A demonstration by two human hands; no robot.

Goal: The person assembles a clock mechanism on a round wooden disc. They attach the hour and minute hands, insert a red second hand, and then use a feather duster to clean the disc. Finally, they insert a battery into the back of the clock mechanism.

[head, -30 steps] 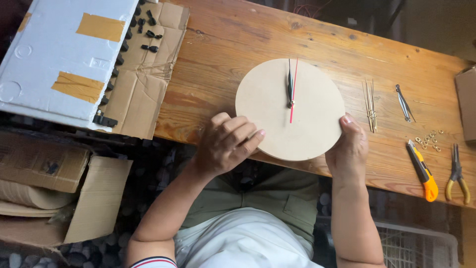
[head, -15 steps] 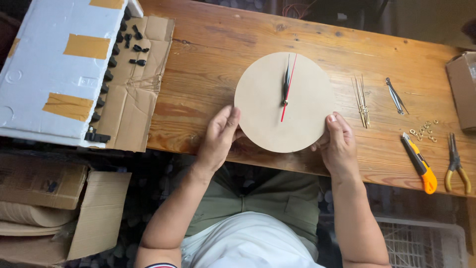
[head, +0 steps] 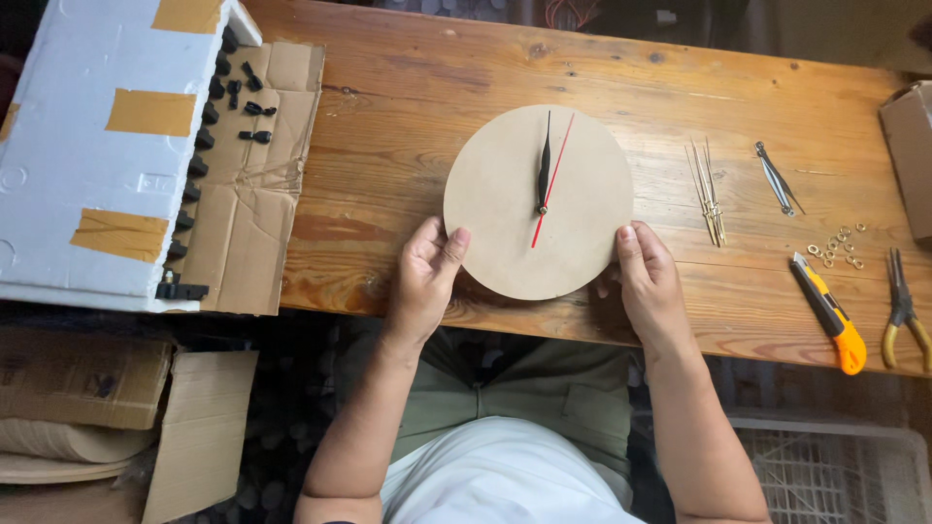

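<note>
Head view: looking straight down on a wooden table [head: 408, 126] and the person's two forearms.
Clock disc: a round, plain tan clock face [head: 505, 213] lies flat on the table between the hands, reaching away from the person beyond both thumbs.
Left hand: the left hand [head: 424, 277] clasps the disc's lower left rim, thumb on top, fingers curled under the edge.
Right hand: the right hand [head: 649, 281] clasps the lower right rim in the same way, thumb laid on the face.
Which is nearer: neither; both hands touch the disc at about the same height, so it sits centred between them.
Hands of the clock: the black hands [head: 545, 160] point up, away from the person; the red second hand [head: 553, 180] has its long axis tilted slightly, its tip up and right, its tail down towards the gap between the hands.
Right of the right hand: thin metal rods [head: 707, 180], a yellow utility knife [head: 827, 312], small rings [head: 835, 247], pliers [head: 905, 309].
Left of the left hand: flattened cardboard [head: 248, 184] with small black parts [head: 248, 97], beside a white foam box [head: 92, 146].
</note>
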